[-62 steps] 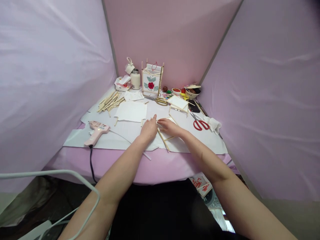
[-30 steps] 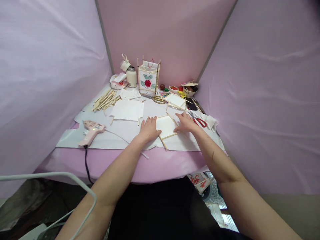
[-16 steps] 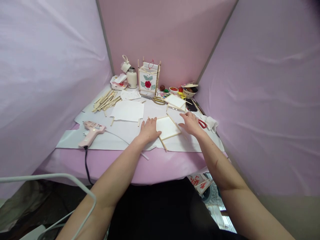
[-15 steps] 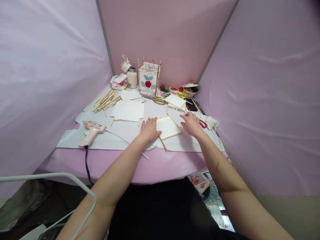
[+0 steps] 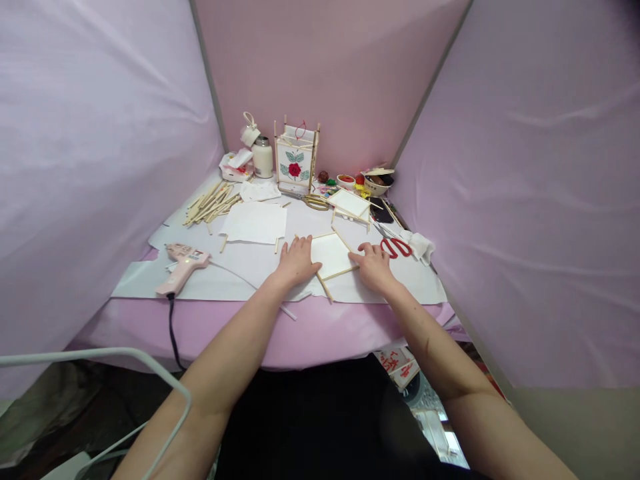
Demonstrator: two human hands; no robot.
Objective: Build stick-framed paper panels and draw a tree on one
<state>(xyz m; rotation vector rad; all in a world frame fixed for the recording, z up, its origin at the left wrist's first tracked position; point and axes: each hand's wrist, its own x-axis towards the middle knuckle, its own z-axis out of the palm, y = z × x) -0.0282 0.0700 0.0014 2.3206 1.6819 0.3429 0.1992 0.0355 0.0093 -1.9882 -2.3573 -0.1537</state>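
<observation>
Far beyond the paper-topped table (image 5: 310,337) rises a pink wall (image 5: 330,73), while at near centre a stick frame (image 5: 331,256) lies between the left hand (image 5: 297,262), spread over its left edge, and the right hand (image 5: 374,268), fingers parted, touching its right edge.

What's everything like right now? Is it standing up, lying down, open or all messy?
Framed panel: lying flat
Left hand: spread, on the panel's left edge
Right hand: at the panel's right edge
Glue gun: lying on its side
Bottle: upright, cap off
Rose box: standing upright
Wooden sticks: loose pile
Red-handled scissors: lying down
White cloth: crumpled
</observation>
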